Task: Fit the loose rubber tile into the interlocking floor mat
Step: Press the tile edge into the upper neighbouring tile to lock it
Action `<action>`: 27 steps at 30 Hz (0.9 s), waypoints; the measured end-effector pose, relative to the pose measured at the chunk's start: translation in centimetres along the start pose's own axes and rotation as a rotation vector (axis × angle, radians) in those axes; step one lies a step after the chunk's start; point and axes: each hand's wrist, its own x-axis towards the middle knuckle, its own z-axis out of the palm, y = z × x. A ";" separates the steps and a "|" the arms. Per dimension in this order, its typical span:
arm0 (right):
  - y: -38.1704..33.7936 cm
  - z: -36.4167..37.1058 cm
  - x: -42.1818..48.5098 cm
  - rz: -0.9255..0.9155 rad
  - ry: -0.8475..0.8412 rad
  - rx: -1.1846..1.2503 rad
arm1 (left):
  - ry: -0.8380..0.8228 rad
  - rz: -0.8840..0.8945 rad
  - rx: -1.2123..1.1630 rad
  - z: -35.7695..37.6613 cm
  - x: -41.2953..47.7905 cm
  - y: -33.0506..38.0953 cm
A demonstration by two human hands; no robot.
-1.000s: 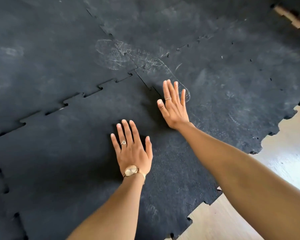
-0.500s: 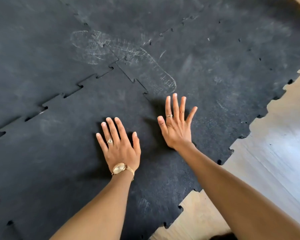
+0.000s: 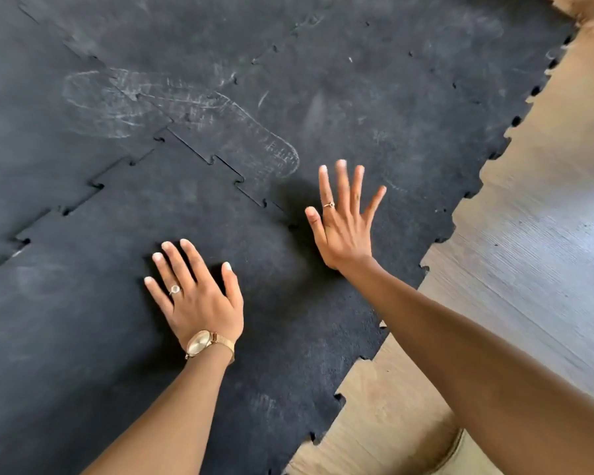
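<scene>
Head camera view, looking down at a dark grey rubber tile with jigsaw-toothed edges (image 3: 117, 303) lying flat on the floor. It fills the lower left and centre of the view and sits against the dark interlocking rubber floor mat (image 3: 374, 97), which spreads across the top and right. The zigzag seams between tile and mat show as thin dark lines with small gaps at several teeth, running up from the left edge to a corner near the upper middle, then down toward the right hand.

The left hand (image 3: 199, 299) lies palm down on the tile, flat and open with fingers spread, holding nothing. It wears a ring (image 3: 174, 289) on one finger and a gold wristwatch with a mesh band (image 3: 208, 342).

The right hand (image 3: 345, 228) is also open with fingers fanned wide, gripping nothing. Its heel meets the rubber at the seam, while the fingers tilt upward and look slightly blurred. A small ring (image 3: 329, 204) sits on one finger.

Pale chalky shoe-print smudges (image 3: 186, 111) mark the mat above the hands. To the right, beyond the toothed outer edge, lies a light wood-grain floor (image 3: 528, 269).
</scene>
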 end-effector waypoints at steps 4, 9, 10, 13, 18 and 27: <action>0.1 -0.6 0.3 0.030 -0.091 0.021 | -0.010 0.002 -0.017 -0.4 -0.1 0.0; -0.5 -5.4 -0.1 0.011 0.184 0.381 | -0.003 0.003 -0.023 -0.3 -0.1 0.0; -0.3 -6.3 -0.1 0.010 0.255 0.406 | -0.004 0.010 -0.020 -0.2 -0.1 -0.1; 1.3 -4.3 -1.8 -0.108 0.211 0.192 | 0.003 0.008 -0.024 0.2 -0.1 -0.3; 2.8 -0.9 -2.0 -0.124 -0.093 -0.044 | 0.021 0.010 -0.016 0.1 -0.1 -0.1; -3.2 -4.7 1.6 0.023 0.155 0.352 | 0.001 0.013 0.023 0.0 0.2 -0.1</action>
